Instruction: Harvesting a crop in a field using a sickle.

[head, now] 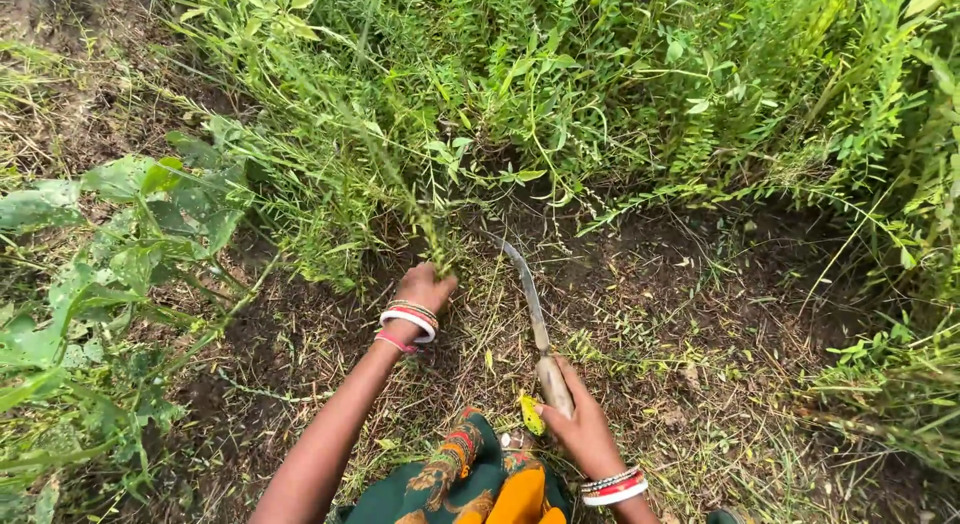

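Left hand (425,286) closed tight around a bunch of green stems (432,246) just above the soil, gathering them upright and taut, presumably to steady the base for cutting. Right hand (580,429) wrapped around the wooden handle of a sickle (530,302), blade pointing forward over bare dark soil (640,284), tip near the base of the dense green growth (600,94), apart from the gripped stems. Bangles on both wrists. Patterned green and orange cloth (480,479) at the bottom edge. Left fingers hidden behind the stems. Blade edge thin, hard to make out against litter. Small yellow-green piece (531,414) beside the right hand, unclear what. Broad-leaved plant (120,244) at left, partly cut off.
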